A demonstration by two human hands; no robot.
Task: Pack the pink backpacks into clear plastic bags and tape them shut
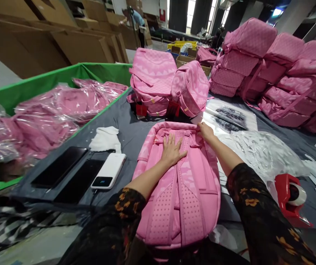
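A pink backpack (160, 184) lies in front of me with its shoulder straps facing up and its near end at the table's edge. My left hand (172, 151) rests flat on the upper back panel, fingers spread. At the far right corner of the backpack, my right hand (205, 131) has its fingers closed around the edge. Whether those fingers pinch a zipper or only the fabric is too small to tell. Just beyond, a large pink backpack (153, 71) and a smaller pink bag (192, 88) stand with red tags hanging from them.
Left is a green-walled bin (106, 110) of plastic-wrapped pink bags. Two dark phones (60, 167), a white power bank (110, 169) and a white cloth (106, 138) lie nearby. At right are a red tape dispenser (284, 195), plastic bags (265, 151) and stacked pink bags (246, 62).
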